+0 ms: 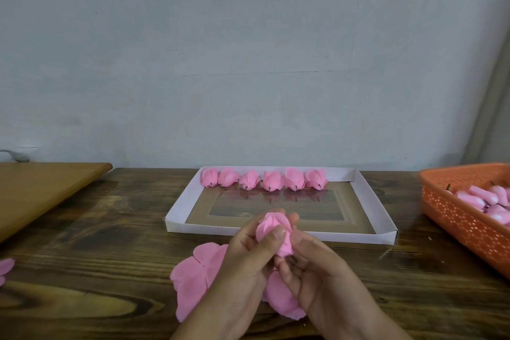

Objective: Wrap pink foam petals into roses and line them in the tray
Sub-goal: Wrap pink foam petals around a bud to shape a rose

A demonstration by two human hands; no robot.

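Note:
Both hands hold one pink foam rose point(271, 225) in front of the tray. My left hand point(248, 262) wraps it from the left, thumb pressed on its front. My right hand point(311, 270) pinches its lower part from the right. Flat pink foam petals point(193, 279) lie on the table under my wrists. The white cardboard tray point(386, 218) holds a row of several finished pink roses point(265, 180) along its far wall.
An orange perforated basket point(463, 218) at the right holds pink rose buds point(494, 199). A light wooden board point(41, 190) lies at the left. Another pink petal point(5, 268) shows at the left edge. The dark wooden table point(110, 243) meets a grey wall.

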